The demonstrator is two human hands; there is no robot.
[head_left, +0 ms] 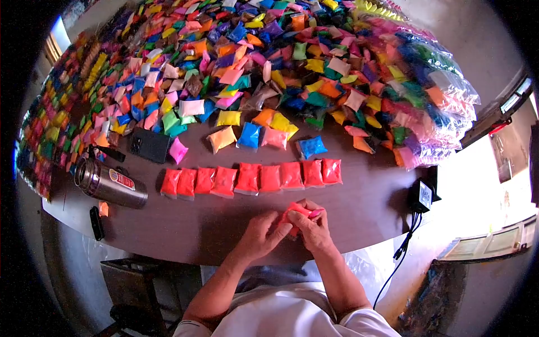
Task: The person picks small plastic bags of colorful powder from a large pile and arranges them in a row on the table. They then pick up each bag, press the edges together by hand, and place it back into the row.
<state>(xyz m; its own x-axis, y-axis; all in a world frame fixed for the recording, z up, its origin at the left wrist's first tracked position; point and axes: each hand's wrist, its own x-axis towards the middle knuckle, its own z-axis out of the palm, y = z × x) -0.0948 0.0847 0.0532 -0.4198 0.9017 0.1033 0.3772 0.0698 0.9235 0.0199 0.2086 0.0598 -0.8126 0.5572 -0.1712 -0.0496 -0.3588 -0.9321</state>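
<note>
My left hand (263,235) and my right hand (315,231) meet near the table's front edge, both closed around a small red packet (296,209). A bright pink bit (315,213) pokes out between the fingers of my right hand; the fingers hide what it belongs to. Just beyond my hands lies a row of several flat red packets (247,178), side by side in clear wrapping. Behind that row are a blue packet (312,147), another blue one (249,135) and a peach one (222,139).
A huge heap of colourful packets (241,73) covers the back of the brown table (185,224). Bagged packets (443,106) are stacked at right. On the left stand a steel flask (112,182) lying down and a black box (150,145). A black adapter (421,196) with cables hangs at the right edge.
</note>
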